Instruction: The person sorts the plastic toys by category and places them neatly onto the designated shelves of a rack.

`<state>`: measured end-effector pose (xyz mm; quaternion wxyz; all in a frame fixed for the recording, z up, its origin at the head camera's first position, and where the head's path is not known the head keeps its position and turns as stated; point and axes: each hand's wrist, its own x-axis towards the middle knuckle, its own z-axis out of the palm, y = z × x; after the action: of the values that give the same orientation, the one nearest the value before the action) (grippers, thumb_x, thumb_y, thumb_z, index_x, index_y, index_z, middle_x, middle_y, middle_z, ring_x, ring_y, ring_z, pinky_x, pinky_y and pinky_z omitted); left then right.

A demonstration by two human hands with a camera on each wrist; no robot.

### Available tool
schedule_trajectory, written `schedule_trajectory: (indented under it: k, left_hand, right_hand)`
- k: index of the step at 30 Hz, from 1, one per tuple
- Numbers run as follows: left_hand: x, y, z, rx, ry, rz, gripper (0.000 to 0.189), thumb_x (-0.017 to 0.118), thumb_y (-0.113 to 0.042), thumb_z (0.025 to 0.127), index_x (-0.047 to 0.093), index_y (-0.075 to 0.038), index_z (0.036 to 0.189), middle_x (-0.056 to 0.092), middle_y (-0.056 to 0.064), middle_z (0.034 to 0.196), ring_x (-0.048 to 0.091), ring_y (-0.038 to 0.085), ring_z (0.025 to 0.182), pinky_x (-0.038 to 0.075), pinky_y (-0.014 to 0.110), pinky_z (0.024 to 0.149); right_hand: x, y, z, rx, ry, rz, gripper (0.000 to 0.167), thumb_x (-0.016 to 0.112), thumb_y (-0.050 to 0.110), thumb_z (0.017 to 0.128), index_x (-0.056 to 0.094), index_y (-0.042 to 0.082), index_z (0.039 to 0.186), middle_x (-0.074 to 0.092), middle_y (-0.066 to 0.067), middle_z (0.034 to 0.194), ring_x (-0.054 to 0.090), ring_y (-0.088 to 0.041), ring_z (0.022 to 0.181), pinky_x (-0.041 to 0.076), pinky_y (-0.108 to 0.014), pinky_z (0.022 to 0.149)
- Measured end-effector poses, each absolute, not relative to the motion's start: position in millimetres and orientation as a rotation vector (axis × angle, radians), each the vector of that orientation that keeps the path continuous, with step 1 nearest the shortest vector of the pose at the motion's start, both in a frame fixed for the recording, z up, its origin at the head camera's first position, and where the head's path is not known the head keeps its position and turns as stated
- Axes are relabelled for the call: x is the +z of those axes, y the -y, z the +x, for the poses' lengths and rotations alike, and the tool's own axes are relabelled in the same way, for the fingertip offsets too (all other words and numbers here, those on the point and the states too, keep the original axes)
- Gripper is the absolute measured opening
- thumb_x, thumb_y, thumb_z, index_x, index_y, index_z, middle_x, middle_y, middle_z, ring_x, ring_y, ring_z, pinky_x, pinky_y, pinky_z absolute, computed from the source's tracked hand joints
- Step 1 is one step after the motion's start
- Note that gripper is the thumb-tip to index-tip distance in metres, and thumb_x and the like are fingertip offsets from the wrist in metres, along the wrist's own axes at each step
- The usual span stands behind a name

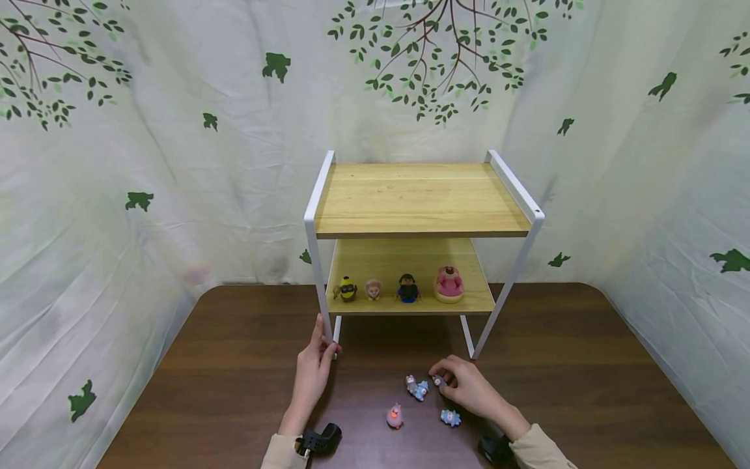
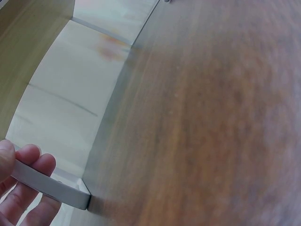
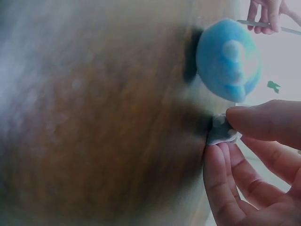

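Note:
My left hand [image 1: 313, 365] grips the front left leg of the white-framed shelf [image 1: 410, 314]; in the left wrist view its thumb and fingers lie on both sides of the white leg [image 2: 51, 186]. Over the table, my right hand [image 1: 469, 387] pinches a small grey figurine [image 3: 221, 129] between thumb and fingers, low at the tabletop. Just left of it are a small grey-and-white figurine [image 1: 410, 383] and a light-blue figurine [image 1: 421, 391], close together. Nearer the front are a pink figurine [image 1: 395, 416] and another blue one [image 1: 450, 417].
On the lower board, left to right, stand a yellow-and-black figurine [image 1: 347, 289], a small pale pink one [image 1: 372, 289], a dark-haired doll [image 1: 407, 288] and a pink bear [image 1: 449, 285]. The upper board [image 1: 422, 195] overhangs them. A leaf-printed cloth [image 1: 234, 163] surrounds the brown table [image 1: 234, 378].

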<state>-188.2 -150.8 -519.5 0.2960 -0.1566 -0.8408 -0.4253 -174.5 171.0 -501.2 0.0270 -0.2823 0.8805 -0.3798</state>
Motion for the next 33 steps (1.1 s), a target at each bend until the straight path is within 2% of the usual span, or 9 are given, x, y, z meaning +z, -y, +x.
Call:
schedule_trajectory:
  k: [33]
  left_hand:
    - [-520.7,151.4,-189.9,-1.144,2.219,-0.429,0.083,0.062,0.007,0.088,0.017,-0.019,0.153,0.060,0.008,0.076,0.059,0.016,0.066,0.049,0.033,0.059]
  right_hand:
    - [-490.8,-167.0,-168.2,-1.355,-2.678,-0.830,0.024,0.065,-0.007,0.082,0.066,0.003,0.104,0.059,0.001,0.096,0.057,-0.010,0.079,0.051,-0.025,0.064]
